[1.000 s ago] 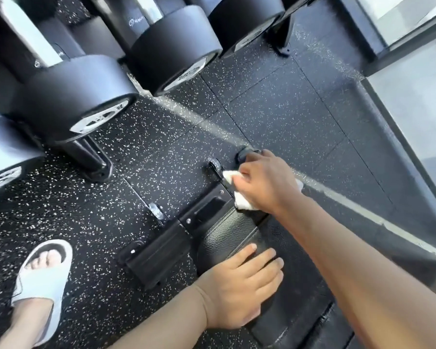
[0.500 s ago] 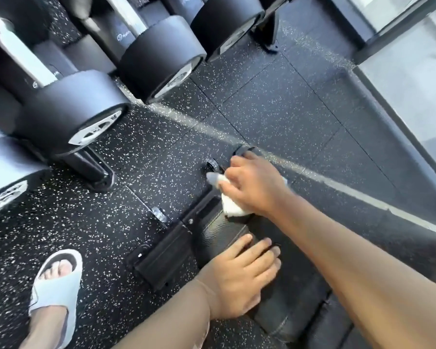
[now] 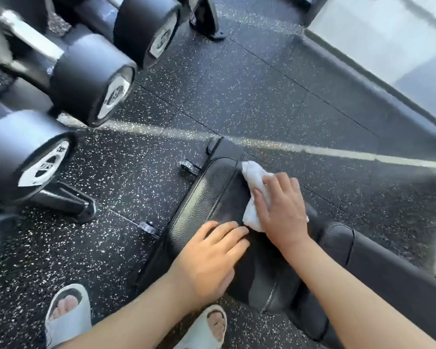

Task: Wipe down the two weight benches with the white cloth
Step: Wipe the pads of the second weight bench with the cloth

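A black padded weight bench [image 3: 207, 197] runs from the centre of the view toward the lower right. My right hand [image 3: 283, 210] presses the crumpled white cloth [image 3: 254, 182] flat against the right edge of the bench's seat pad. My left hand [image 3: 209, 260] lies palm down on the same pad just below, fingers spread, holding nothing. The longer back pad [image 3: 388, 268] continues to the right, partly hidden by my right forearm. Only one bench is in view.
Large black dumbbells [image 3: 91, 79] sit on a rack at the upper left, its foot [image 3: 66, 200] close to the bench. The speckled rubber floor [image 3: 262, 91] stretches ahead, with a glass wall [image 3: 388, 41] at the upper right. My feet in white slides [image 3: 68, 316] stand below.
The view has swung, so the bench end now points up. My right hand has slid the cloth from the bench's end frame back along the pad's right edge. The left hand stays on the pad.
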